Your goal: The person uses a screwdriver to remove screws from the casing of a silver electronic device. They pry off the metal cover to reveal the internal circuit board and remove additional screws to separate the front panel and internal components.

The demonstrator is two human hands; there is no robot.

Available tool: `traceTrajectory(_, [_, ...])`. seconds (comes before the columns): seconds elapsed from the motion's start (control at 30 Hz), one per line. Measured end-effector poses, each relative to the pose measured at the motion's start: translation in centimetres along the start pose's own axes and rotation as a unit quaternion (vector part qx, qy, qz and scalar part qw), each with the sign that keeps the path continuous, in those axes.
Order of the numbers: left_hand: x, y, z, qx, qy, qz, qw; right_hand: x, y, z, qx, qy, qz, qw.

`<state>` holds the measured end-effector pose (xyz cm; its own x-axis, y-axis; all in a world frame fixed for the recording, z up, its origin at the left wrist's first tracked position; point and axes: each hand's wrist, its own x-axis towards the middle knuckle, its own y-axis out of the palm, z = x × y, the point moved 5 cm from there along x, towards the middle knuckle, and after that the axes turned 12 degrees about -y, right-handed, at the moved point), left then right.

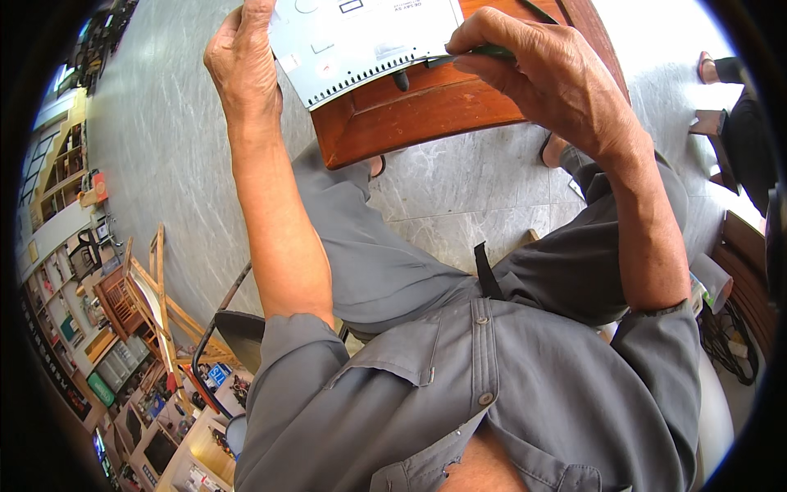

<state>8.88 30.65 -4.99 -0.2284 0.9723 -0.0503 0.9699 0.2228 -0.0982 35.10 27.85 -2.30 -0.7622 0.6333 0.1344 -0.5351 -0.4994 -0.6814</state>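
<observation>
A flat, pale metal-cased device (369, 37) with a row of slots along its near edge is tilted over the wooden table at the top of the view. My left hand (242, 66) grips its left edge, with some fingers out of the picture. My right hand (557, 82) is closed on a thin tool with a dark green handle (494, 51). The tool's front end meets the near right edge of the device; its exact kind is hidden by my fingers. Below that edge, a small black knob-like part (401, 80) sticks out.
The reddish-brown wooden table (459, 102) lies in front of my knees. To the left are a folding wooden frame (162, 303), a dark chair (238, 328) and shelves of goods (70, 303). A person's foot (707, 67), a wooden stool (711, 131) and coiled black cables (732, 348) are at the right.
</observation>
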Motion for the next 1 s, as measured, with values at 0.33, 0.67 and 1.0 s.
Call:
traceTrajectory(0.33, [1.5,-1.9,1.5,0.010,0.004,-0.025,1.000,-1.1,1.6,-1.1,-0.107,-0.108,-0.140,0.978])
traceTrajectory(0.67, [0.9,-1.3,1.2,0.007,-0.001,-0.062,0.998,-1.1,1.8,-0.9,-0.088,-0.109,-0.162,0.977])
traceTrajectory(1.0, [0.5,-0.8,0.9,-0.096,-0.056,-0.017,0.994,-2.4,-3.0,-2.7,0.103,-0.053,-0.353,0.928])
